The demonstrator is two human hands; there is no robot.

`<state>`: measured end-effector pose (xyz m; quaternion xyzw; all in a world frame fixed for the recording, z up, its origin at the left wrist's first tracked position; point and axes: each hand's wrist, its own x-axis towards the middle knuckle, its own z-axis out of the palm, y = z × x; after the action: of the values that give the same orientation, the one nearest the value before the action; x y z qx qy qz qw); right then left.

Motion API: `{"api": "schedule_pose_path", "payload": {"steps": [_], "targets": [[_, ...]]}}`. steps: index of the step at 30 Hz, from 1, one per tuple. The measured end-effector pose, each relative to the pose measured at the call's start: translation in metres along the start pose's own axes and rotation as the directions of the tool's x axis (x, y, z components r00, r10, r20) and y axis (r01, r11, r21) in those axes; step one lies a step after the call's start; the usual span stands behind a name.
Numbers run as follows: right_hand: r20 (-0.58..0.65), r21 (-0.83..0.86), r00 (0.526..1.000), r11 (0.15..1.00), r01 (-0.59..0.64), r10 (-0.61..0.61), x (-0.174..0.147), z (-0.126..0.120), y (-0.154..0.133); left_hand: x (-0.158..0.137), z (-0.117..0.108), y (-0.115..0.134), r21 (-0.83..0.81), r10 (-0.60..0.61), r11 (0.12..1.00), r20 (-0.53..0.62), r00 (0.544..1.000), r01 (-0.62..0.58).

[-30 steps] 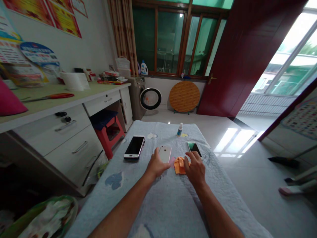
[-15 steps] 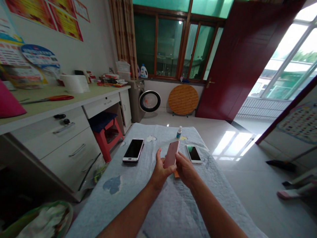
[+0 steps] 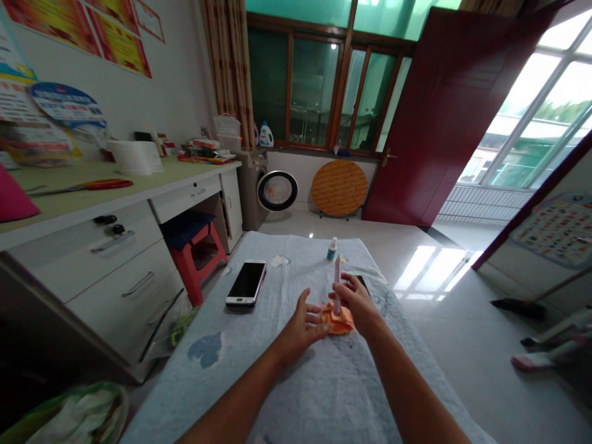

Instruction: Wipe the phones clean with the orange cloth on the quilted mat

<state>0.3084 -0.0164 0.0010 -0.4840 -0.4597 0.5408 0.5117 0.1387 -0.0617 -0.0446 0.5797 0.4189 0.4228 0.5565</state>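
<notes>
My right hand point(image 3: 358, 302) grips a pink smartphone point(image 3: 337, 280), turned so that its narrow edge faces me. Just below the phone lies a crumpled orange cloth point(image 3: 337, 320) on the pale blue table cover point(image 3: 305, 382). My left hand point(image 3: 303, 320) is open, fingers spread, at the cloth's left side; whether its fingertips touch the cloth I cannot tell. Further left rests a white-framed phone point(image 3: 247, 282) that appears to lie on another one. A second phone point(image 3: 363, 282) is mostly hidden behind my right hand. A small spray bottle point(image 3: 332, 248) stands upright beyond my hands.
Along the left runs a desk point(image 3: 185, 179) with scissors point(image 3: 102, 185) and paper rolls point(image 3: 134, 157) on it. A red stool point(image 3: 197, 265) is tucked beneath. Past the table are a washing machine point(image 3: 252, 191) with its door open and a round wooden tabletop point(image 3: 340, 188).
The pink phone has turned from showing its back to edge-on. My left hand has let go of it and opened, while my right hand keeps hold. More of the orange cloth shows.
</notes>
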Motion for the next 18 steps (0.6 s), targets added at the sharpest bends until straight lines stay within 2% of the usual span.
{"api": "schedule_pose_path", "payload": {"steps": [1,2,4,6,8,11,14,18], "targets": [[-0.077,-0.179,0.996,0.984,0.022,-0.037,0.007,-0.009,-0.001,-0.003,-0.005,0.0,0.124,0.02,0.992,-0.038,0.999,-0.016],[-0.157,-0.366,0.985,0.93,0.013,-0.076,0.013,-0.019,-0.001,-0.006,-0.01,-0.001,0.243,0.058,0.969,-0.083,0.995,-0.036],[-0.27,-0.686,0.937,0.727,-0.026,-0.221,0.024,-0.036,0.002,-0.01,-0.017,-0.004,0.416,0.161,0.905,-0.145,0.976,-0.087],[-0.29,-0.857,0.892,0.508,-0.081,-0.346,0.033,-0.049,0.008,-0.011,-0.021,-0.008,0.524,0.257,0.84,-0.156,0.954,-0.141],[-0.279,-0.925,0.883,0.351,-0.143,-0.377,0.038,-0.057,0.016,-0.011,-0.022,-0.013,0.582,0.315,0.794,-0.144,0.938,-0.177],[-0.273,-0.955,0.894,0.211,-0.208,-0.356,0.044,-0.061,0.023,-0.009,-0.022,-0.017,0.609,0.337,0.771,-0.144,0.931,-0.185],[-0.277,-0.96,0.911,0.138,-0.245,-0.307,0.049,-0.061,0.024,-0.008,-0.023,-0.02,0.601,0.315,0.784,-0.17,0.934,-0.155],[-0.276,-0.96,0.934,0.107,-0.258,-0.225,0.053,-0.06,0.021,-0.006,-0.025,-0.022,0.585,0.294,0.8,-0.182,0.938,-0.137]]}}
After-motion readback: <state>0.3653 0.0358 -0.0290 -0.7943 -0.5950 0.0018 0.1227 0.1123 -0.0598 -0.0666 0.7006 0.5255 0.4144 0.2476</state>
